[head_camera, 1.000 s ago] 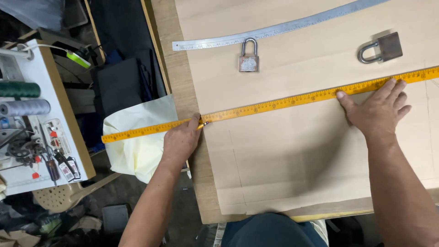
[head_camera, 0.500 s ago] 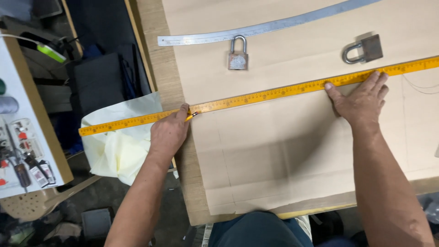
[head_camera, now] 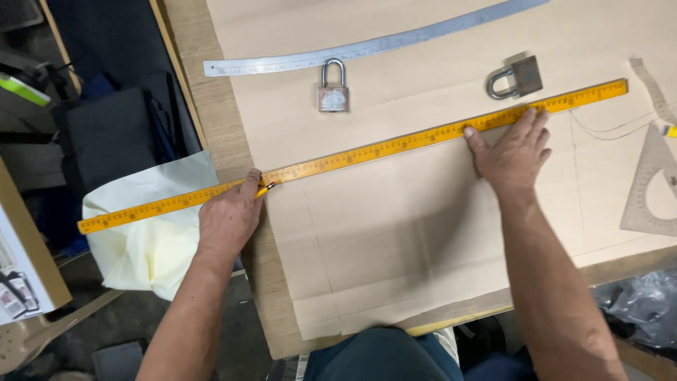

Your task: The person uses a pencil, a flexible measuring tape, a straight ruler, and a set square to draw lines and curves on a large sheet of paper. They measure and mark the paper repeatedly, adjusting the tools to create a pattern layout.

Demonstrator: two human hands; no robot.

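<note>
Covering the bench: brown pattern paper [head_camera: 395,233] is spread over a wooden table [head_camera: 233,152]; pale yellow cloth [head_camera: 151,226] hangs off its edge beside dark clutter.
Left hand [head_camera: 229,219]: fingers are curled narrowly around a yellow pencil [head_camera: 264,189], its tip held against the ruler's lower edge.
Right hand [head_camera: 511,152]: fingers are spread wide, pressed flat on the ruler.
Ruler: one long yellow ruler [head_camera: 367,152] is laid diagonally beneath both sets of fingertips.
Beyond the fingers: two padlocks [head_camera: 333,88], one curved metal rule [head_camera: 367,48].
Beside the right fingers: one clear set square [head_camera: 652,194].
</note>
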